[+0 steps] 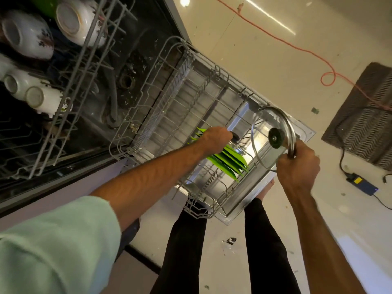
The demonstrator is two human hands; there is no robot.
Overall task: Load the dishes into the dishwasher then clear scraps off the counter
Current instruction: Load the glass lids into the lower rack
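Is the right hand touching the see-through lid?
Touching. The head view shows the right hand with its fingers curled around the metal rim of the glass lid, holding it over the lower rack.

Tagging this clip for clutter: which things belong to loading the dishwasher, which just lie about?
Job: glass lid held by right hand; black knob gripped by left hand; green plates; lower rack; white bowls.
Lying about: orange cable; striped mat; power brick.

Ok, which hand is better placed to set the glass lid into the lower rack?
Right. The right hand grips the rim of the glass lid, above the lower rack beside the green plates. The left hand is busy, curled round a dark knob.
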